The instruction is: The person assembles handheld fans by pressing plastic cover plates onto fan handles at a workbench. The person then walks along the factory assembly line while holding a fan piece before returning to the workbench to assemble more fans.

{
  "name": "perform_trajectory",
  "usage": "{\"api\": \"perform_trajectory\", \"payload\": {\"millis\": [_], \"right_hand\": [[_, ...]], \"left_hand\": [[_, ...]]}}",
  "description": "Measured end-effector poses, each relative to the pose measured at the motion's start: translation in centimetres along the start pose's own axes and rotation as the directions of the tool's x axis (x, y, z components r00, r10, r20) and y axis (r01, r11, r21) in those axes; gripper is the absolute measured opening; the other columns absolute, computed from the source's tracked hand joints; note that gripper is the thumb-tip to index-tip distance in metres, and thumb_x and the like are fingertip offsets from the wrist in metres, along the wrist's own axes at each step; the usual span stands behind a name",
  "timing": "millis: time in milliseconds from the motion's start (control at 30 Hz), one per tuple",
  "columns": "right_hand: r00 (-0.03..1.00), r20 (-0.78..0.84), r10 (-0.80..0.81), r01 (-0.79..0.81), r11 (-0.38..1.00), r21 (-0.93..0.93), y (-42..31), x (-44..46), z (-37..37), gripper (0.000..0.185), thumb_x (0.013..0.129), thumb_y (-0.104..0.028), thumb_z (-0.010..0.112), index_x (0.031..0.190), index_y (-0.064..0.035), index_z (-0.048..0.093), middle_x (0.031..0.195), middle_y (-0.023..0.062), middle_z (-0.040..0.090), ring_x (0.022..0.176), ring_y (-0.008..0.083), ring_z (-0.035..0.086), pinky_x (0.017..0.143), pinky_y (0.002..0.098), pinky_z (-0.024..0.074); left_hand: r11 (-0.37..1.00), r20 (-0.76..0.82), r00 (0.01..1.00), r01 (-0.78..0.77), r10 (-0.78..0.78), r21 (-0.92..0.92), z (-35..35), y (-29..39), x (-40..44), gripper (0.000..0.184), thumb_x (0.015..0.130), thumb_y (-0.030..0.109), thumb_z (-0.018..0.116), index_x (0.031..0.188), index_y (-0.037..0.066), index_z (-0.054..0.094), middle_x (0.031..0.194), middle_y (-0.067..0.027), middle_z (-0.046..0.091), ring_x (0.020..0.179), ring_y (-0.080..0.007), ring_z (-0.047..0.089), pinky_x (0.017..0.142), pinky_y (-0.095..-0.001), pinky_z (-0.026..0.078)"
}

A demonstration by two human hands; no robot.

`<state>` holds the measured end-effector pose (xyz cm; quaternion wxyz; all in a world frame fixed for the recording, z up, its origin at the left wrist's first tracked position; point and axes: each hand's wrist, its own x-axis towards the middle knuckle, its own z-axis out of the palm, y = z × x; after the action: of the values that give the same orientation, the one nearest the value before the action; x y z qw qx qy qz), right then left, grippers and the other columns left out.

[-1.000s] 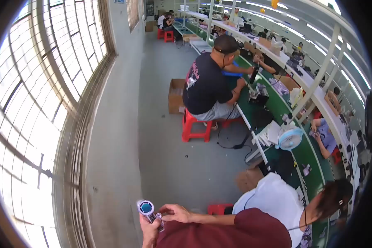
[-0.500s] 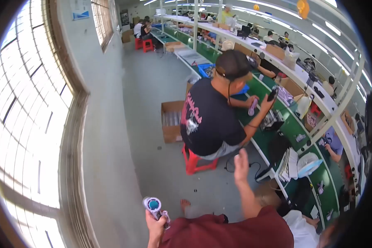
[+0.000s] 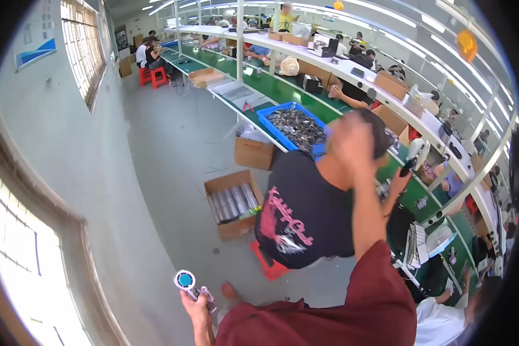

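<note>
My left hand [image 3: 197,305], low in the view, is closed around a small handheld fan [image 3: 184,281]. The fan has a round white-and-purple head with a teal centre, and inner parts seem to show on its handle. My right hand [image 3: 352,141] is raised at the end of a stretched arm, in front of a seated co-worker's head. Motion smears its fingers, and I cannot see anything held in it. Whether it touches the co-worker [image 3: 305,213] cannot be made out.
Beside the seated co-worker runs a green conveyor line [image 3: 314,98]. A blue bin [image 3: 271,124] of small dark parts stands on it. A cardboard box [image 3: 233,230] with clear packs sits on the floor. The co-worker's red stool [image 3: 265,262] is close ahead. A wall with windows lines the left.
My right hand has risen and reached forward to the co-worker's head. The view has shifted forward and to the right. The fan stays in my left hand.
</note>
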<state>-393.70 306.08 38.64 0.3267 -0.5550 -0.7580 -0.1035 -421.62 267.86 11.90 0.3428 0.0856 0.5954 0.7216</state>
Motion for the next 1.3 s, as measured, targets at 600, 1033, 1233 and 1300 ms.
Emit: {"api": "perform_trajectory", "payload": {"millis": [600, 1033, 1233, 1300], "right_hand": [[0.349, 0.802, -0.485, -0.706, 0.426, 0.565, -32.2, -4.2, 43.5, 0.029, 0.098, -0.019, 0.062, 0.118, 0.0008, 0.064, 0.103, 0.0072, 0.069, 0.087, 0.0121, 0.065, 0.080, 0.0285, 0.0545], [0.192, 0.842, -0.505, -0.981, -0.113, 0.156, -55.6, 18.7, 67.6, 0.019, 0.102, -0.021, 0.055, 0.101, -0.0036, 0.061, 0.094, 0.0078, 0.068, 0.086, 0.0205, 0.069, 0.081, 0.0428, 0.0586], [0.276, 0.849, -0.451, -0.901, -0.429, 0.065, -60.9, 30.1, 75.7, 0.015, 0.102, -0.019, 0.055, 0.108, -0.0060, 0.059, 0.099, 0.0059, 0.067, 0.089, 0.0213, 0.069, 0.081, 0.0451, 0.0584], [0.320, 0.871, -0.373, -0.874, -0.471, 0.120, -62.3, 33.1, 78.4, 0.013, 0.102, -0.018, 0.055, 0.106, -0.0066, 0.060, 0.100, 0.0046, 0.066, 0.088, 0.0193, 0.069, 0.080, 0.0447, 0.0596]], "left_hand": [[0.982, 0.099, 0.983, 0.140, -0.153, 0.131, 7.2, 11.9, 49.0, 0.053, 0.075, -0.003, 0.067, 0.124, 0.002, 0.048, 0.097, -0.0064, 0.060, 0.077, -0.0136, 0.062, 0.068, -0.0283, 0.053], [0.947, 0.345, 0.936, -0.176, 0.077, 0.268, 13.1, 23.9, 85.0, 0.051, 0.075, 0.004, 0.071, 0.119, 0.001, 0.046, 0.096, -0.0085, 0.059, 0.082, -0.0135, 0.061, 0.068, -0.0292, 0.052], [0.826, 0.576, 0.816, -0.301, -0.034, 0.476, 19.1, 31.9, 101.8, 0.060, 0.074, 0.016, 0.073, 0.124, -0.001, 0.045, 0.102, -0.0177, 0.064, 0.093, -0.0254, 0.064, 0.082, -0.0366, 0.052], [0.819, 0.610, 0.789, -0.301, -0.074, 0.488, 20.6, 33.2, 106.1, 0.062, 0.075, 0.020, 0.074, 0.124, -0.002, 0.044, 0.104, -0.0222, 0.064, 0.094, -0.0294, 0.065, 0.083, -0.0378, 0.052]]}}
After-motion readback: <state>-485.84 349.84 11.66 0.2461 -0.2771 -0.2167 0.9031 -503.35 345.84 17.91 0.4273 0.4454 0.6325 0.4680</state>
